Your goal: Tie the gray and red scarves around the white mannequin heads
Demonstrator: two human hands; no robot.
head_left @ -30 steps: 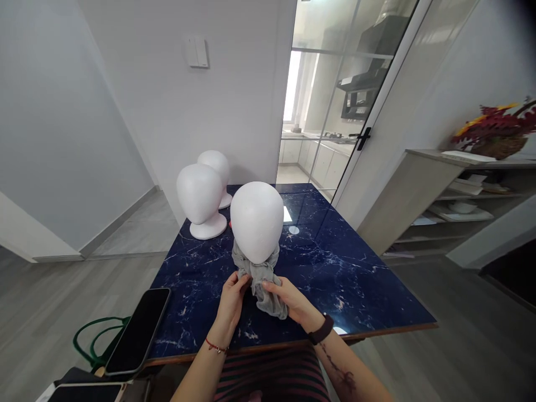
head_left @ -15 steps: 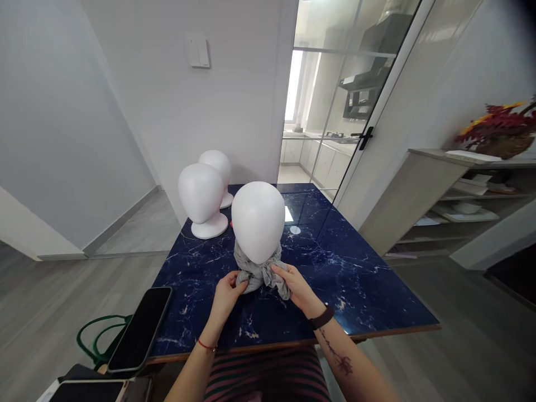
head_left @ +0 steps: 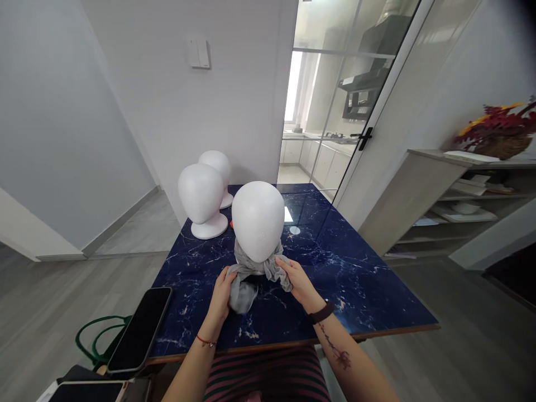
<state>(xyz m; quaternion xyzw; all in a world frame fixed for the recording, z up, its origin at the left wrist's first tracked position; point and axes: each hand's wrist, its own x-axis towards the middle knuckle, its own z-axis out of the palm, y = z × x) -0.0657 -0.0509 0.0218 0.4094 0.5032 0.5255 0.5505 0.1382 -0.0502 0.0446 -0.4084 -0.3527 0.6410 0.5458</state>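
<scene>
Pinching scarf (head_left: 263,269), now spread wider: left hand (head_left: 220,293) seven o'clock of head (head_left: 258,220), right hand (head_left: 299,283) five; fit likely snugger.

Pale rm, glass door, bright window (head_left: 293,89) beyond.
Wall (head_left: 243,100) off-white, at far edge of tabletop (head_left: 322,268); dbl switch (head_left: 199,53) above far L corner. Tabletop dk blue, white-veined, brown-edged, glossy w/ glare spots. Door (head_left: 387,111) past far R corner, blk handle (head_left: 365,138); kitchen cabinets (head_left: 335,164) thru glass. Open shelf unit (head_left: 385,206) off R edge, red/yellow flowers (head_left: 498,124) in basket (head_left: 505,147) on top. Floor (head_left: 113,290) grey, wood-look, both sides.
</scene>
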